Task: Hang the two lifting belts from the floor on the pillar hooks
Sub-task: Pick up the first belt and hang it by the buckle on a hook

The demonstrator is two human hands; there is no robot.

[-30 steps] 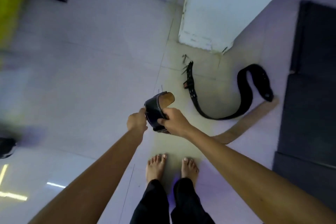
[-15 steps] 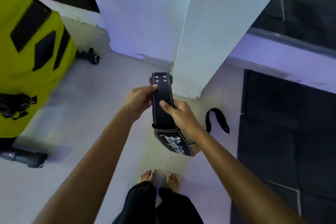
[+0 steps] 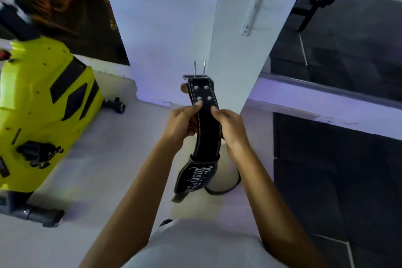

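I hold a black leather lifting belt (image 3: 205, 128) upright in front of the white pillar (image 3: 243, 35). My left hand (image 3: 181, 125) grips its left edge and my right hand (image 3: 230, 126) grips its right edge, thumbs on the front. The belt's metal buckle with two prongs (image 3: 199, 72) points up at the top end. The wide lettered part hangs below my hands. A piece of the second black belt (image 3: 226, 189) lies on the floor behind it, mostly hidden. No hook shows on the pillar in this view.
A yellow-green exercise machine (image 3: 43, 111) stands at the left on a grey base (image 3: 39, 215). A dark poster (image 3: 65, 6) covers the wall behind it. Black rubber mats (image 3: 339, 180) lie at the right. A white rail (image 3: 254, 2) runs up the pillar.
I have stood up with the belt and raised it before the pillar. Both hands shifted up toward the buckle end, and the view tilted upward off the floor.
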